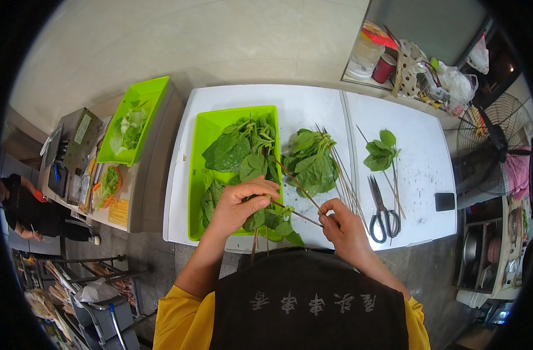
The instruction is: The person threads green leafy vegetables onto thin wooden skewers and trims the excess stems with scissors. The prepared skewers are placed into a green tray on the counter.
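Note:
My left hand (pixel 244 203) pinches a thin skewer near its upper end, above the front edge of a lime-green plastic tray (pixel 196 179). Small green leaves (pixel 275 221) hang around that skewer below my fingers. Between thumb and fingertips, my right hand (pixel 346 229) grips a second thin skewer (pixel 300 184), which slants up and left. Inside the tray lie broad leafy greens (pixel 227 151), some threaded on skewers. Right of the tray rests a pile of skewered leaves (pixel 312 159). Farther right are a smaller leafy bunch (pixel 381 151) with skewers and black-handled scissors (pixel 383 218).
A black phone-like slab (pixel 445 201) lies at the right end of the white worktop (pixel 406 109). Beyond it stands a caged fan (pixel 496 135). On a left counter sit another green tray (pixel 152 118) and an orange basket (pixel 107 186) of lettuce. A person (pixel 34 210) stands far left.

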{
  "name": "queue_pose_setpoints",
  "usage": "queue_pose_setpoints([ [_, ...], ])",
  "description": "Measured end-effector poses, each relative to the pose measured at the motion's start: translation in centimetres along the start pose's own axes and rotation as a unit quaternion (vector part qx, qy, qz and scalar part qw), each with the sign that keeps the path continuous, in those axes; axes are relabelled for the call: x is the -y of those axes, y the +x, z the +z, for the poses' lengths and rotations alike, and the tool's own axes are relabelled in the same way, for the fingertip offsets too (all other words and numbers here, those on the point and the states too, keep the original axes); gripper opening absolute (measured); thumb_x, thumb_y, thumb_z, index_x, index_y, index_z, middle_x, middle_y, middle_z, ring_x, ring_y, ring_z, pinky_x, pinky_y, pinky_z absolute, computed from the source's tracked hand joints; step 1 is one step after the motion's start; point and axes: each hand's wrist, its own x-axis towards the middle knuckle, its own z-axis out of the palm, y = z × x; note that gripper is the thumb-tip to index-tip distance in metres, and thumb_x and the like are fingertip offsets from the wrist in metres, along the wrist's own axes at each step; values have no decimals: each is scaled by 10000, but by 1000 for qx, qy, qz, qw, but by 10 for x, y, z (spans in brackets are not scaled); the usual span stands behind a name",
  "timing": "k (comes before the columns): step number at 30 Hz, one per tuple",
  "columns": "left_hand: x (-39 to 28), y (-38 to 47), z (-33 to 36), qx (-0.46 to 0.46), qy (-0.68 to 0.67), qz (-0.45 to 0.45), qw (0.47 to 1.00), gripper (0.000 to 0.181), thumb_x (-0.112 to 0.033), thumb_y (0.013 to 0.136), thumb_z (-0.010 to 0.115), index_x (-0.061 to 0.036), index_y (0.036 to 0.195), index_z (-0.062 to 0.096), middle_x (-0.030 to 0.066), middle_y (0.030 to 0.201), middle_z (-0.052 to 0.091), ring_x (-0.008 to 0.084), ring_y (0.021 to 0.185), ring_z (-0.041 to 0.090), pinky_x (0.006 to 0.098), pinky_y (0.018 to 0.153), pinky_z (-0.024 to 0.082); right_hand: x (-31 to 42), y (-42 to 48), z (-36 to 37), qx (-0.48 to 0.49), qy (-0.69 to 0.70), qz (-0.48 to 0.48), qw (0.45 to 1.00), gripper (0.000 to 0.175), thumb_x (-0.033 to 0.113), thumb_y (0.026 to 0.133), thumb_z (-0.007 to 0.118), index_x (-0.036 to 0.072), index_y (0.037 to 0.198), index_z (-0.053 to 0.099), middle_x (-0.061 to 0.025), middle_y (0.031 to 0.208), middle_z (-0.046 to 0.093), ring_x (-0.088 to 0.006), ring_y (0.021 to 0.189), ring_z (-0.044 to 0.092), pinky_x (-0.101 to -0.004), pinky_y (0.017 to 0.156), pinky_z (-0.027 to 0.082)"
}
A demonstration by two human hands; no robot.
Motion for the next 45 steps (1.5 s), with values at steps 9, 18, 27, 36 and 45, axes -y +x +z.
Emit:
queue_pose_setpoints([
  [9,4,0,5,37,-19,-48,998,122,-101,897,654,-39,978,722,54,1019,724,165,1024,646,455,1160,243,6,3,7,-15,-22,-16,1000,97,72,947,573,33,1014,514,-98,579,519,-191,493,458,-328,486,360],
  [18,12,-1,5,49,-26,-139,989,157,-78,900,641,19,996,720,45,973,720,114,1012,594,320,1066,379,-2,4,13,-45,-35,-81,995,119,72,936,582,45,1031,515,-159,605,555,-293,517,544,-374,510,403],
  [27,25,9,11,18,-45,-197,979,196,-110,910,642,35,1028,703,76,976,716,165,1026,599,298,930,447,-25,4,10,-105,-113,-105,982,112,129,944,577,80,1031,525,-190,691,613,-404,639,611,-466,553,456],
  [36,23,10,12,-27,-77,-217,973,209,-94,920,628,52,1063,672,121,956,715,156,866,656,277,850,487,-139,3,-144,-453,-208,-7,867,63,94,941,545,71,998,557,-220,718,612,-397,662,623,-443,587,470],
  [45,22,34,35,-9,-51,-219,974,224,-165,916,669,18,1043,694,83,960,710,114,863,609,264,851,451,-211,3,-193,-495,-309,-79,808,318,161,863,680,-27,1112,619,-232,988,657,-377,836,642,-421,762,520],
])
